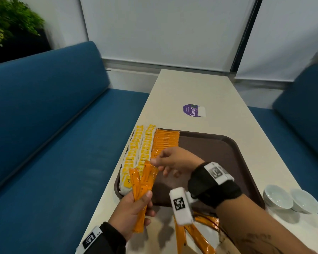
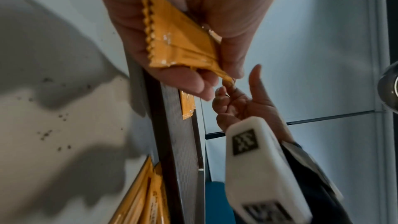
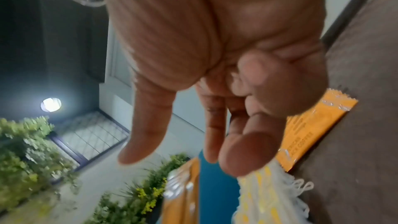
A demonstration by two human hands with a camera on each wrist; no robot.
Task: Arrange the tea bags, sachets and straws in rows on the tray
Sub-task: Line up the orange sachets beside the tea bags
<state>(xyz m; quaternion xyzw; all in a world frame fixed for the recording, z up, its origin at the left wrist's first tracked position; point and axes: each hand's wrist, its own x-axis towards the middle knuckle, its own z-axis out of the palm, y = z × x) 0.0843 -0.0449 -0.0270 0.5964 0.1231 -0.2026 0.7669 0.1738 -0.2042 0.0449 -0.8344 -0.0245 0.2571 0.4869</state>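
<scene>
A brown tray [image 1: 218,154] lies on the cream table. Along its left side run two rows of yellow-and-white tea bags [image 1: 136,153], with a row of orange sachets [image 1: 165,142] beside them. My left hand [image 1: 136,202] grips a bunch of orange stick sachets [image 1: 143,182] over the tray's near left corner. The left wrist view shows the bunch [image 2: 178,40] between thumb and fingers. My right hand [image 1: 155,161] hovers at the tops of these sticks with relaxed fingers [image 3: 215,134] and nothing between them. More loose sachets [image 1: 196,237] lie on the table by my right forearm.
Two small white bowls [image 1: 277,197] stand right of the tray near the table edge. A purple sticker [image 1: 191,110] sits beyond the tray. Blue benches [image 1: 44,125] flank the table, and a plant [image 1: 7,24] stands at the far left. The tray's right half is bare.
</scene>
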